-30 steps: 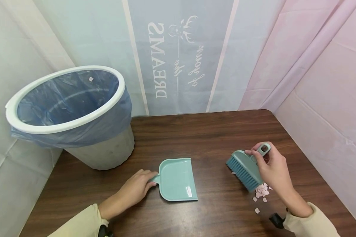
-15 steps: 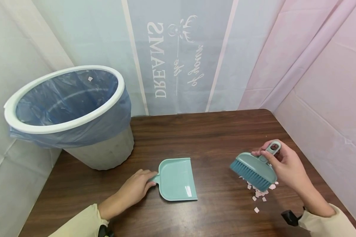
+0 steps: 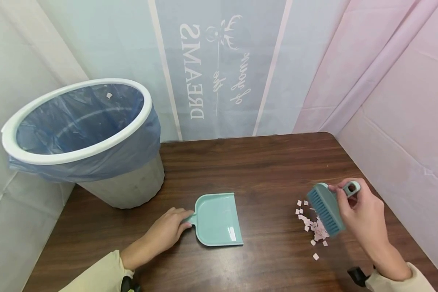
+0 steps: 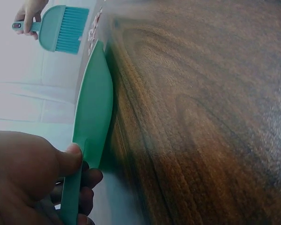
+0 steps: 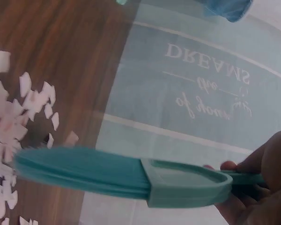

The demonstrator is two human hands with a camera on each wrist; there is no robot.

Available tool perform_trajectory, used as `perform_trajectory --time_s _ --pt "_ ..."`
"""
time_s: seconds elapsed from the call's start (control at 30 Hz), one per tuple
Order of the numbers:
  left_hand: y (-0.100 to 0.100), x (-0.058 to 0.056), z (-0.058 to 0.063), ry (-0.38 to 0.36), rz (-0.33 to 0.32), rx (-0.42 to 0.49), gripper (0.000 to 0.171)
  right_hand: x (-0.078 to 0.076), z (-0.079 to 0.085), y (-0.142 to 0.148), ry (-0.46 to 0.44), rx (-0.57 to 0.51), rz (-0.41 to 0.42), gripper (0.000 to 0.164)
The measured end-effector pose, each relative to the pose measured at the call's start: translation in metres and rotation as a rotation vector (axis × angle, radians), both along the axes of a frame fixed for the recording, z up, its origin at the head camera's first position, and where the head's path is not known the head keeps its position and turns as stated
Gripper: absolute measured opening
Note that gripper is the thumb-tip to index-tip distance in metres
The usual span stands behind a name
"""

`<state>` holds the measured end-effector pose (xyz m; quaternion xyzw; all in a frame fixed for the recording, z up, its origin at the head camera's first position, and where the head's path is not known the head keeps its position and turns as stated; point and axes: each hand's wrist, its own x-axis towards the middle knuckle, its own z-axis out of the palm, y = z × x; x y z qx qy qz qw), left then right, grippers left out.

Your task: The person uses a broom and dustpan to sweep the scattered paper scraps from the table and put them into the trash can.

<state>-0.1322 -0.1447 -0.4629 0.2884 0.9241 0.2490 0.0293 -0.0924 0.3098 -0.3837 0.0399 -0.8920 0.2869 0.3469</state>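
Note:
My left hand (image 3: 168, 232) grips the short handle of a mint-green dustpan (image 3: 219, 219), its wide lip facing right across the table. In the left wrist view, thumb and fingers pinch that handle, and the dustpan (image 4: 94, 103) lies along the tabletop. On the right, my right hand (image 3: 366, 217) holds a teal hand brush (image 3: 328, 209) by its handle, bristles pointing down and left. The brush covers part of a pile of small pale pink paper scraps (image 3: 319, 229). From the right wrist, the bristle tips (image 5: 37, 164) overlap the edge of the scraps (image 5: 9, 126).
A grey bin (image 3: 135, 186) with a white rim and blue liner stands at the back left, one scrap (image 3: 109, 95) stuck inside its liner. Printed cloth (image 3: 219, 81) hangs behind the brown wooden table (image 3: 241, 162). One stray scrap (image 3: 315, 256) lies nearer the front.
The brush has moved right and turned, uncovering more scraps to its left, which now lie more spread out. My left hand and the dustpan have stayed in place.

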Motion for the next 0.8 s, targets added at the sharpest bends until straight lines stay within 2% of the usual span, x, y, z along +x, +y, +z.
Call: perform_trajectory --time_s 0.1,0.23,0.4,0.6,0.8 --pt "0.0 0.0 0.0 -0.002 -0.004 -0.001 0.032 0.005 -0.005 -0.004 0.037 0.013 -0.024 0.017" --pt "0.0 -0.001 0.002 -0.016 -0.004 -0.003 0.032 0.009 -0.012 -0.006 0.041 0.028 -0.017 0.019" --pt "0.0 0.0 0.004 -0.031 -0.003 -0.003 0.032 0.013 -0.021 -0.008 0.031 0.098 -0.006 0.023" --pt "0.0 -0.001 0.005 -0.06 0.009 -0.002 0.033 0.013 -0.025 -0.012 0.004 0.123 -0.015 0.025" --pt "0.0 -0.001 0.003 -0.063 0.011 0.005 0.033 0.01 -0.029 -0.023 0.03 0.165 -0.004 0.022"
